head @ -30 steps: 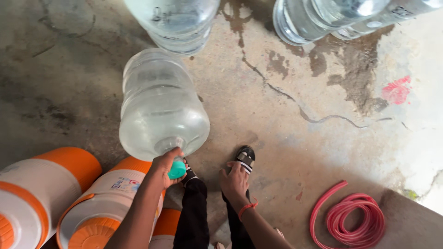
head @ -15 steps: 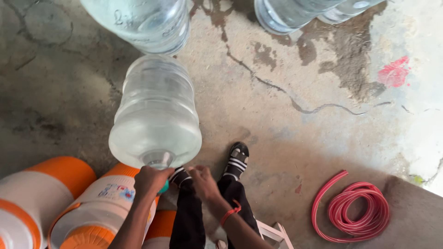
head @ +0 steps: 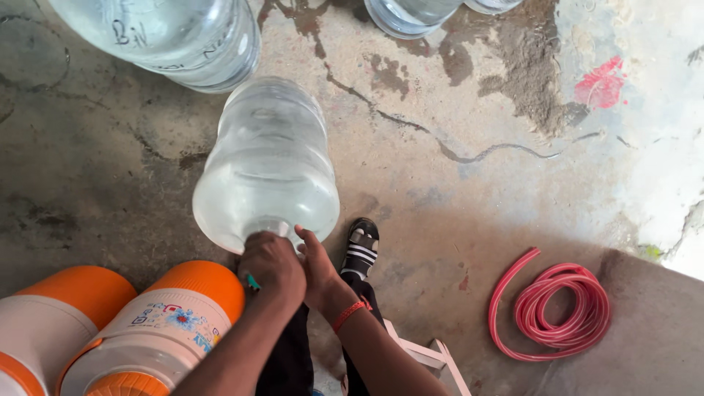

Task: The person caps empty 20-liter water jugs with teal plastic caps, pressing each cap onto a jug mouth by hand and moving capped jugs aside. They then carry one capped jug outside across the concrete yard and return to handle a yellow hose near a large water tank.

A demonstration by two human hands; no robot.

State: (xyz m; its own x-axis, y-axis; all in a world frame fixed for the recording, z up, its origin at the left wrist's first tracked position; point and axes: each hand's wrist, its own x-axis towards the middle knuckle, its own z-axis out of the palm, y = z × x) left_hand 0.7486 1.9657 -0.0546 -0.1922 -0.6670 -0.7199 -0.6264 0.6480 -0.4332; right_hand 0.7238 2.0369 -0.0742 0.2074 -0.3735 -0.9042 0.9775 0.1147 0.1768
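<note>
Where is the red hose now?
In the head view the coiled red hose lies on the concrete floor at lower right, right of the sandalled foot.

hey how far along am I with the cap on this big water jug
Done: the big clear water jug lies on its side on the concrete floor, neck toward you. In hand: your left hand covers the teal cap and your right hand steadies the neck. Left: the cap looks still on, and other jugs stand behind.

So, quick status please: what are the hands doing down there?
Left hand gripping the neck of the big clear water jug. Right hand alongside, touching the jug's shoulder. Jug lying tilted on the concrete floor. Orange-and-white cooler close beside the arms.
</note>
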